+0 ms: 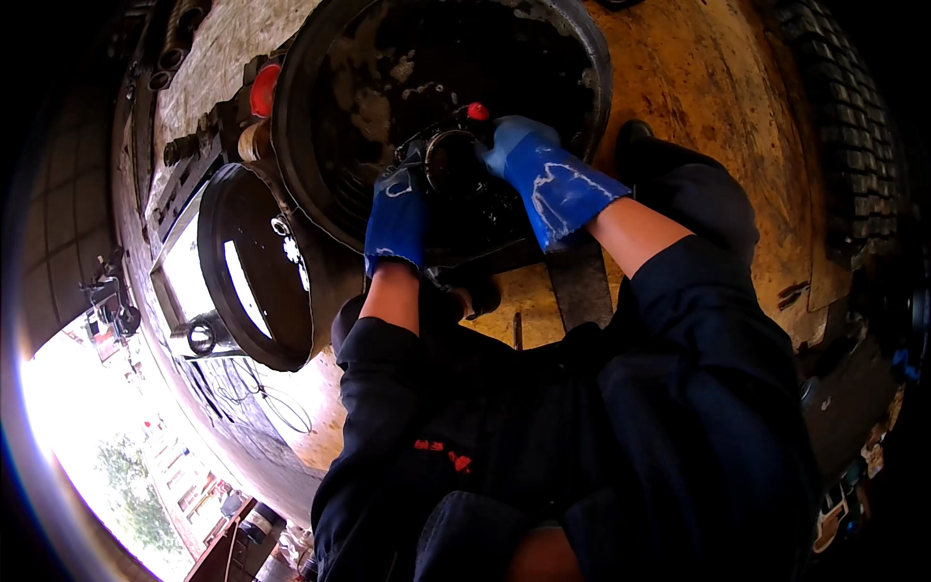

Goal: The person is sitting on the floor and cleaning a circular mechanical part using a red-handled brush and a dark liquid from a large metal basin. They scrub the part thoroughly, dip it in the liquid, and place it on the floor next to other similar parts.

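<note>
Between the hands we find a dark, wet-looking ring-shaped part (pixel 454 163), its round opening facing up toward us. A small red piece (pixel 477 112) sits just past its far edge, ahead of the right fingers; whether it is joined to the part we cannot tell.

Left hand (pixel 396 189): blue glove, fingers bent and closed on the part's left edge, the tips lost in shadow. Right hand (pixel 519 145): blue glove, fingers curled at the part's right edge, opening small; fingertips hidden, so we cannot tell whether it grips the part or only rests against it.

Beneath and around both hands we record a large dark round basin (pixel 597 73), its inside blackened with pale patches beyond the left hand.

To the left of the left hand stands a second round pan (pixel 221 281), smaller, with a bright reflection on its dark surface and a small metal fitting (pixel 281 225) at its right side. A shiny metal cylinder (pixel 201 337) lies just beside this pan, on its far side from the hands. A red disc (pixel 263 90) shows ahead and left of the left hand, near the basin's rim. Thin wires (pixel 276 400) lie behind and left of the left hand.

Well to the right of the right hand we note a treaded tyre (pixel 844 126); between them, a stained yellow-brown floor (pixel 708 68).
</note>
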Tool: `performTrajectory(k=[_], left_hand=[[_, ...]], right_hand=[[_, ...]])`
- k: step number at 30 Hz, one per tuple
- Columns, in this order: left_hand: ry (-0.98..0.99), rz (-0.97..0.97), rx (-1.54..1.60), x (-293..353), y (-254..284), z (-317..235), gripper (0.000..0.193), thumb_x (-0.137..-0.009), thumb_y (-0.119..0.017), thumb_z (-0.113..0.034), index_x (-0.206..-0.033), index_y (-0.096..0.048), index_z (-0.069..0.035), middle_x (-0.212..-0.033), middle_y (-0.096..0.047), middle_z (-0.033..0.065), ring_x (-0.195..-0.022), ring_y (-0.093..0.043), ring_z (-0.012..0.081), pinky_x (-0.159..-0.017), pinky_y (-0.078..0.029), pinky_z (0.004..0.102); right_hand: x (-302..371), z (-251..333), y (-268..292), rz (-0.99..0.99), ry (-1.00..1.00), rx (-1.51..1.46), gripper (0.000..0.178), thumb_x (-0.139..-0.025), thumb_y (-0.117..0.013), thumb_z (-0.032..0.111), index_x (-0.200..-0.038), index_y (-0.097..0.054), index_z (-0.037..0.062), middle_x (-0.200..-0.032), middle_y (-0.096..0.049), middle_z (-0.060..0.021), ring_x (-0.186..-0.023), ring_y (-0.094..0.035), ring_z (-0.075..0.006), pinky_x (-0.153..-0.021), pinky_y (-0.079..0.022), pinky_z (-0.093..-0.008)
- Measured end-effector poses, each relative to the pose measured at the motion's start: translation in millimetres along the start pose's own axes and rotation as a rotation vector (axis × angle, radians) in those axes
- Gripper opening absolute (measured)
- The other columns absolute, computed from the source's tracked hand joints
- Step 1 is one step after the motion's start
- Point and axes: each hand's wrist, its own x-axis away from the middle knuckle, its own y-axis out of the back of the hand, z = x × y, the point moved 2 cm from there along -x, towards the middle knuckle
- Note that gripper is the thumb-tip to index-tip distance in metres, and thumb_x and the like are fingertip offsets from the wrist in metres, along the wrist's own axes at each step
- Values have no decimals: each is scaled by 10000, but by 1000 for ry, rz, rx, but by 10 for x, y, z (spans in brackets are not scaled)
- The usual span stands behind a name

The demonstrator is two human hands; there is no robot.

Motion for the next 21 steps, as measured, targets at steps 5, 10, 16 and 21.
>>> performTrajectory(k=[5,10,16,21], left_hand=[[-17,-200,-59,81,13,124,381,-884,-480,16,-1252,-578,-7,-1130,-654,227,-1072,-611,391,-931,-494,429],[69,59,-443,177,-297,698,431,-898,-461,5,-1322,-536,20,-1193,-631,228,-1132,-594,371,-975,-485,394],[20,-57,-225,263,-208,683,379,-949,-449,-70,-1304,-566,-10,-1203,-639,220,-1148,-603,343,-956,-493,375],[444,66,315,140,-19,433,354,-1015,-392,-182,-1300,-581,-93,-1262,-633,186,-1172,-596,347,-960,-492,400]], right_hand=[[29,-177,74,-303,-8,-364,421,-894,-661,477,-1066,-705,96,-929,-732,-125,-895,-703,-279,-854,-538,-357],[-307,-467,5,-279,-27,-295,403,-903,-640,420,-1099,-696,72,-966,-725,-140,-917,-696,-278,-852,-537,-361],[149,75,-52,-250,729,-102,307,-902,-674,151,-1208,-671,170,-1103,-708,-83,-982,-693,-222,-865,-562,-352],[151,181,-51,-335,1126,108,292,-868,-705,170,-1153,-663,220,-1113,-707,-1,-987,-698,-233,-859,-582,-376]])
